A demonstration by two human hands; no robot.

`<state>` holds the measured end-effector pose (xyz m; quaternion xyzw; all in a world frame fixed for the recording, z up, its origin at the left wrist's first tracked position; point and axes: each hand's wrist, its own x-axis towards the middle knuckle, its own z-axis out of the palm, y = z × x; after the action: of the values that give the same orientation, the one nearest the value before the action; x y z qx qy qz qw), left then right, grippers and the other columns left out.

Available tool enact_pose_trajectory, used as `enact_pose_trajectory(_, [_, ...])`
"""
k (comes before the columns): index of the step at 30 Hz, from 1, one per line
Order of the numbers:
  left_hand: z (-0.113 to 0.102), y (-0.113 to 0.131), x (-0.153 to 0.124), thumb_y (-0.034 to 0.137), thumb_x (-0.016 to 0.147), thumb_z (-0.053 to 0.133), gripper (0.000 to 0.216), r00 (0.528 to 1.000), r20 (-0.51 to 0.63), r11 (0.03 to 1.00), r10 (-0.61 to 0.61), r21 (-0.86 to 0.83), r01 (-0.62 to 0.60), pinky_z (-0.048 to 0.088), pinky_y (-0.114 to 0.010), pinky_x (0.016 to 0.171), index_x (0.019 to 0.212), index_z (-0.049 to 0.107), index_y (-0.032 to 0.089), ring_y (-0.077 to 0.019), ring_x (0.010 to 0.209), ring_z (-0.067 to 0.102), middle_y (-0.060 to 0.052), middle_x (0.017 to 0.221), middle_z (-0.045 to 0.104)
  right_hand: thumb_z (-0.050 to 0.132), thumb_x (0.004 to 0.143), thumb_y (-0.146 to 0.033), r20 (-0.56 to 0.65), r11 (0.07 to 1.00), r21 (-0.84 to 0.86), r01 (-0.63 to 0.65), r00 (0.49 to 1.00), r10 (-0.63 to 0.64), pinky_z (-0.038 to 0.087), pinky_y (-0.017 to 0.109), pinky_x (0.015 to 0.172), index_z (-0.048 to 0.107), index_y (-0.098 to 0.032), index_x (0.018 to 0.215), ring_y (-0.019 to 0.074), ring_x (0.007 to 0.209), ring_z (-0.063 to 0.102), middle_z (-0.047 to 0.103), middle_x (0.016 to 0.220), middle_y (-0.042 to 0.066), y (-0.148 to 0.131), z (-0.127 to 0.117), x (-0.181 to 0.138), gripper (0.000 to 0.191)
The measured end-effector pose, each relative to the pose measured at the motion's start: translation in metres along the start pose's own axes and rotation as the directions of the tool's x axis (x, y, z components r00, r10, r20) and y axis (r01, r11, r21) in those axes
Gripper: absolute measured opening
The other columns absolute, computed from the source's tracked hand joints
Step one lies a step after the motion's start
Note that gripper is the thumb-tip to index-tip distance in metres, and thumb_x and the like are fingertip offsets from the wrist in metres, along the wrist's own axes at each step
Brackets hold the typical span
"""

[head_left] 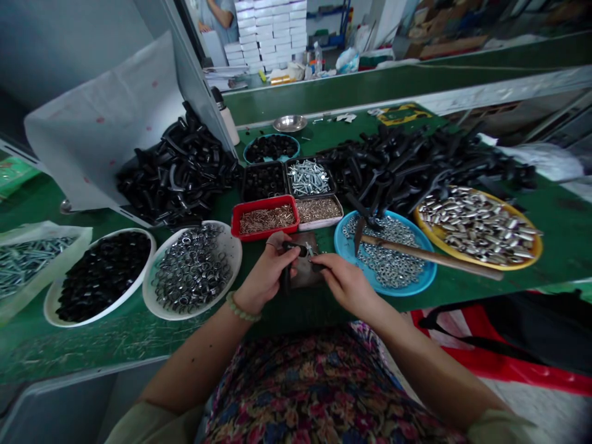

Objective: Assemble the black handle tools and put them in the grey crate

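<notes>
My left hand (267,270) is closed around a black plastic part (286,281) shaped like a handle, holding it over a small metal plate (305,274) on the bench. A small silver metal piece (310,250) shows at the end of the black part, between my hands. Opposite it, my right hand (346,282) pinches a small dark piece (317,266) close to the silver one; its kind is hidden by the fingers. Just beyond my hands stand a red tray (237,223) of copper-coloured pins and a pale tray (340,216) of small brass-coloured parts.
Right: a hammer (416,248) lies across a blue bowl (340,237) of nuts, beside a yellow bowl (536,246) of metal sleeves. Left: white bowls of metal rings (192,271) and black pieces (108,277). Behind are heaped black parts (180,166), black handles (393,160) and screws (309,177).
</notes>
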<state>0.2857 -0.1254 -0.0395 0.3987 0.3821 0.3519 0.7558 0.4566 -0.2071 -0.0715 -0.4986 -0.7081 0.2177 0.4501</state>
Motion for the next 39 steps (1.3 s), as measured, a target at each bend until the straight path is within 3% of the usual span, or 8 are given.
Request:
enact_pose_trajectory(5, [0.009, -0.001, -0.003, 0.028, 0.070, 0.077, 0.044, 0.999, 0.035, 1.000, -0.018, -0.018, 0.018, 0.034, -0.013, 0.045, 0.101, 0.046, 0.023, -0.0045, 0.055, 0.046, 0.007, 0.072, 0.048, 0.043, 0.095, -0.021, -0.044, 0.898, 0.385, -0.212, 0.968, 0.248, 0.057, 0.033, 0.075, 0.055, -0.023, 0.113, 0.0158, 0.079, 0.068, 0.068, 0.094, 0.005, -0.001, 0.015, -0.006, 0.022])
enact_pose_trajectory(12, [-0.012, -0.007, -0.011, 0.027, 0.076, 0.072, 0.035, 0.976, 0.212, 0.951, -0.056, 0.307, -0.012, 0.036, -0.016, 0.049, 0.101, 0.049, 0.021, -0.0041, 0.054, 0.045, 0.006, 0.075, 0.050, 0.050, 0.093, -0.023, 0.312, 0.939, 0.297, -0.174, 0.947, 0.077, 0.053, 0.037, 0.086, 0.061, -0.022, 0.107, 0.0188, 0.096, 0.066, 0.067, 0.102, 0.006, 0.001, -0.007, -0.006, 0.018])
enact_pose_trajectory(16, [-0.012, -0.008, -0.017, 0.024, 0.078, 0.069, 0.031, 0.943, 0.333, 0.921, -0.005, 0.368, -0.125, 0.042, -0.020, 0.058, 0.102, 0.050, 0.021, -0.0081, 0.064, 0.055, 0.003, 0.081, 0.056, 0.061, 0.089, -0.035, 0.412, 0.547, 0.706, -0.449, 0.889, 0.199, 0.057, 0.029, 0.068, 0.047, -0.022, 0.108, 0.0134, 0.071, 0.069, 0.068, 0.086, 0.000, 0.007, -0.003, -0.004, 0.026])
enact_pose_trajectory(20, [-0.007, -0.011, -0.020, 0.017, 0.065, 0.080, 0.043, 0.945, 0.317, 0.891, 0.077, 0.404, -0.208, 0.047, -0.024, 0.074, 0.098, 0.052, 0.020, -0.0128, 0.080, 0.059, 0.002, 0.088, 0.059, 0.076, 0.077, -0.039, 0.499, 0.284, 0.782, -0.554, 0.831, 0.247, 0.055, 0.023, 0.060, 0.042, -0.023, 0.108, 0.0112, 0.061, 0.069, 0.070, 0.082, -0.002, 0.005, 0.003, -0.005, 0.049])
enact_pose_trajectory(28, [-0.011, -0.027, -0.021, 0.023, 0.071, 0.074, 0.041, 0.975, 0.147, 0.949, 0.165, 0.247, -0.198, 0.048, -0.026, 0.073, 0.105, 0.052, 0.022, -0.0144, 0.082, 0.058, 0.001, 0.093, 0.058, 0.073, 0.080, -0.038, 0.440, 0.278, 0.807, -0.522, 0.843, 0.309, 0.056, 0.024, 0.060, 0.041, -0.022, 0.110, 0.0142, 0.067, 0.071, 0.072, 0.082, 0.001, -0.007, 0.012, -0.002, 0.047])
enact_pose_trajectory(32, [-0.014, -0.027, -0.022, 0.028, 0.077, 0.068, 0.043, 0.973, 0.201, 0.945, 0.116, 0.278, -0.170, 0.050, -0.032, 0.080, 0.116, 0.049, 0.024, -0.0169, 0.086, 0.059, -0.002, 0.099, 0.058, 0.073, 0.079, -0.040, 0.430, 0.229, 0.815, -0.532, 0.821, 0.374, 0.056, 0.025, 0.059, 0.038, -0.023, 0.111, 0.0154, 0.066, 0.071, 0.071, 0.080, 0.001, -0.013, 0.026, 0.001, 0.050])
enact_pose_trajectory(36, [-0.025, -0.022, -0.023, 0.029, 0.076, 0.070, 0.075, 0.961, 0.234, 0.846, 0.148, 0.474, -0.246, 0.045, -0.040, 0.099, 0.140, 0.030, 0.023, -0.0245, 0.114, 0.053, -0.008, 0.119, 0.054, 0.074, 0.078, -0.039, 0.278, 0.387, 0.793, -0.471, 0.845, 0.458, 0.054, 0.024, 0.058, 0.041, -0.023, 0.092, 0.0114, 0.060, 0.067, 0.064, 0.073, -0.006, -0.016, 0.034, 0.003, 0.039])
enact_pose_trajectory(39, [-0.043, -0.011, -0.020, 0.032, 0.086, 0.057, 0.073, 0.970, 0.178, 0.717, 0.164, 0.654, -0.241, 0.038, -0.043, 0.107, 0.148, 0.021, 0.019, -0.0273, 0.131, 0.042, -0.014, 0.135, 0.047, 0.067, 0.083, -0.041, 0.383, 0.578, 0.648, -0.496, 0.868, 0.315, 0.054, 0.027, 0.061, 0.046, -0.021, 0.089, 0.0130, 0.065, 0.066, 0.063, 0.074, -0.003, -0.009, 0.022, 0.025, 0.030])
